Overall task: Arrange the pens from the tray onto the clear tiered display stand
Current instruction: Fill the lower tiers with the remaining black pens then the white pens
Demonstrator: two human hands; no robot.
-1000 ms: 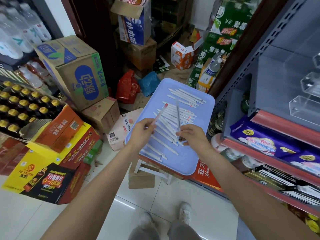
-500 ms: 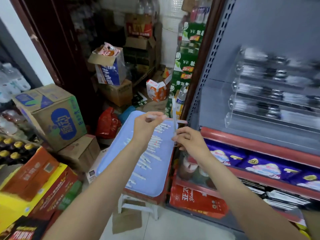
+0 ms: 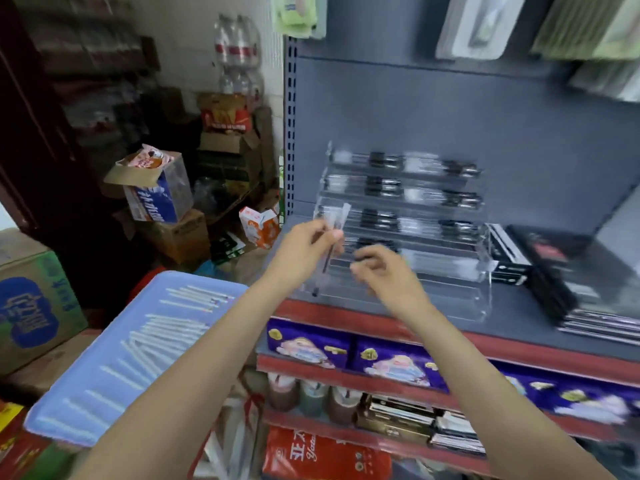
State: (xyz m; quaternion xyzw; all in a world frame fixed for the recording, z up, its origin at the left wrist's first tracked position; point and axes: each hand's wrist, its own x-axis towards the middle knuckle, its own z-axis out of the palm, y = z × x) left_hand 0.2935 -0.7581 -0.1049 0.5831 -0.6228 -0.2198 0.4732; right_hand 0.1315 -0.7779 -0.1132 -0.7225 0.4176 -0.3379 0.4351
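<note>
The left hand (image 3: pixel 304 247) is up in front of the clear tiered display stand (image 3: pixel 408 233), and its fingers (image 3: pixel 320 233) pinch a thin pen (image 3: pixel 329 252) that hangs almost straight up and down. A pale, see-through bit (image 3: pixel 341 216) sticks up above the fingers; it is too blurry to tell if it is a second pen. The right hand (image 3: pixel 384 271) is just beside it with fingers curled, but I cannot tell if it holds anything.

I think this is the carrying step, with the pen almost at the stand. Next, the pen should be turned flat and laid in a step's groove.

The stand is hard, shiny plastic shaped like stairs. Its upper steps already hold rows of pens. More long, white pens (image 3: pixel 156 337) lie on the smooth blue tray (image 3: pixel 114 403) at the lower left.
</note>
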